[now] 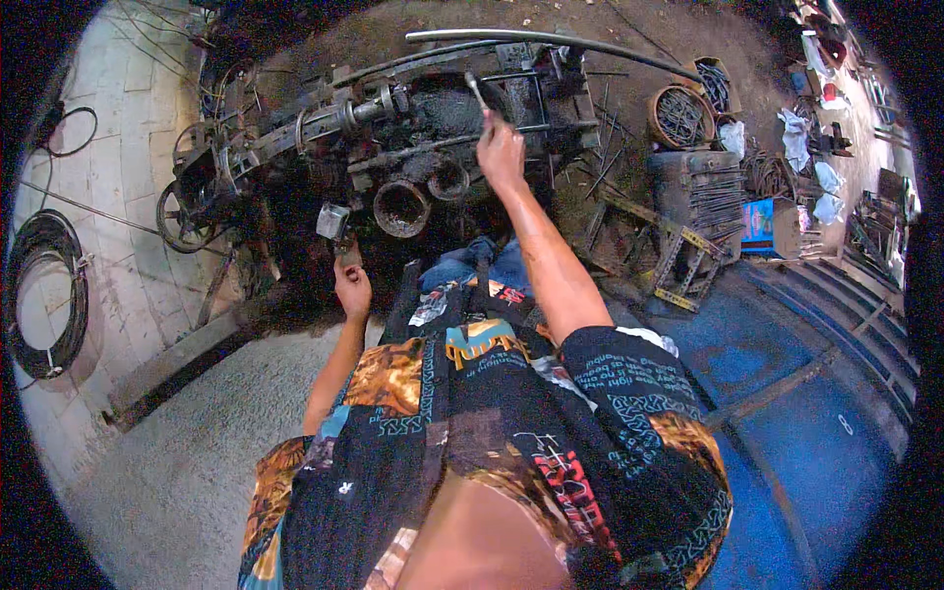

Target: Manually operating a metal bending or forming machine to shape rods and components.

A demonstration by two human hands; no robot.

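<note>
A dark, greasy machine (374,128) stretches across in front of me, with shafts and a black tray-like bed full of dark grit. Over this bed reaches my right hand (501,155), its fingers closed around a thin, pale stick-like tool (476,90) that points away from me. My left hand (354,287) is lower and to the left, at the machine's near side, with fingers closed. Just beyond its fingertips is a shiny square metal piece (332,221); what joins it to the hand is too small to make out. Nearby are two round cups (401,208) with gritty contents.
A long metal bar (551,41) lies across the machine's far side. On the right stand a round basket (680,116) of metal pieces, a bundle of rods (698,197) and a metal frame (678,270). A coiled black cable (49,295) lies at far left.
</note>
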